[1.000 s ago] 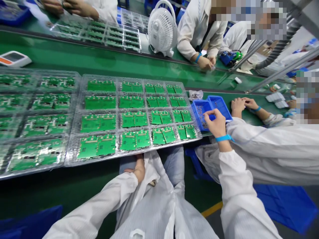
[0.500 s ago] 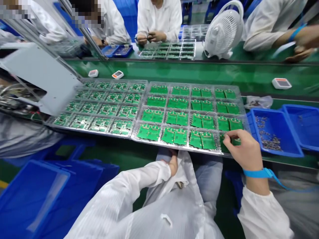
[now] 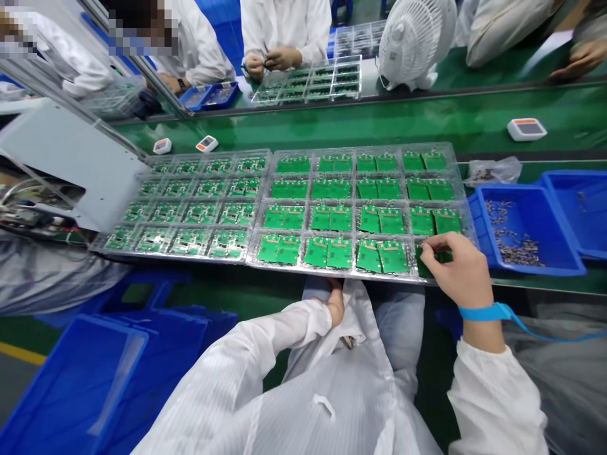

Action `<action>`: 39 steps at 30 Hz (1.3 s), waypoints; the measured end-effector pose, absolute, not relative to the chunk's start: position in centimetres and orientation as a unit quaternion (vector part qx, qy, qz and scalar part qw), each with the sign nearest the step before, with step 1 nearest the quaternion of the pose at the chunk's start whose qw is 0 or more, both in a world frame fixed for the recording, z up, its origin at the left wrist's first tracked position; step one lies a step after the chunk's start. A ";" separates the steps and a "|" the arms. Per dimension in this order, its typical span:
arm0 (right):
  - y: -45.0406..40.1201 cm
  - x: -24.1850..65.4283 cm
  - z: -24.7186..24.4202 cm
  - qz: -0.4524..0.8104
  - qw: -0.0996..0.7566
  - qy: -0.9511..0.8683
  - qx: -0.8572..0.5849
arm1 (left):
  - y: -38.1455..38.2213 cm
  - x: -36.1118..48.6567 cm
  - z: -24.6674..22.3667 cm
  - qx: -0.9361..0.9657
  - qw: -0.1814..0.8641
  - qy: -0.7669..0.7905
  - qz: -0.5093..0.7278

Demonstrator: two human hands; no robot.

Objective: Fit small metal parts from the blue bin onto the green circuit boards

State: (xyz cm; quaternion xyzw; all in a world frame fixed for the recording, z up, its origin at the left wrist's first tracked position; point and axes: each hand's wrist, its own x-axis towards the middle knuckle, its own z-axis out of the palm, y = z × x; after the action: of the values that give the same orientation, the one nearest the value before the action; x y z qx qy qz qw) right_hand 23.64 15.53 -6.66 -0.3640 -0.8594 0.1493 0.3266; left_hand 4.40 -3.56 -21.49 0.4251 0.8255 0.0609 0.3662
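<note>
My right hand (image 3: 459,268), wearing a blue wrist strap (image 3: 484,312), is over the front right compartment of a clear plastic tray (image 3: 332,272). Its thumb and forefinger are pinched together above a green circuit board (image 3: 444,257), partly covered by the hand. Whatever lies between the fingertips is too small to make out. Most compartments of this tray hold green circuit boards (image 3: 382,256) side by side. My left hand (image 3: 336,306) rests by my lap below the tray's front edge, its fingers mostly hidden.
A second clear tray (image 3: 175,256) with component-covered boards adjoins on the left. Right of my hand stand a blue bin (image 3: 559,260) of small metal parts and another blue bin (image 3: 592,249). A plastic bag (image 3: 493,171) lies behind them. Co-workers and a white fan (image 3: 417,44) are across the bench.
The camera view has shifted slightly. My right hand stays pinched over the same compartment, and my left hand remains by my lap. The co-worker's hand at far right has moved.
</note>
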 end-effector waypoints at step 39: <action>14.4 24.2 -4.9 0.151 0.304 -0.801 -0.493 | -13.2 -14.6 -3.2 0.713 -0.034 0.663 0.227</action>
State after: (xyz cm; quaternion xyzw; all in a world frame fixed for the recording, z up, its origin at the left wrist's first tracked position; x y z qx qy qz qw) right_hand 24.22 14.41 -4.89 -0.4931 -0.8012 0.1505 0.3038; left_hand -14.63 -13.20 -3.21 0.7127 0.6629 0.2267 -0.0339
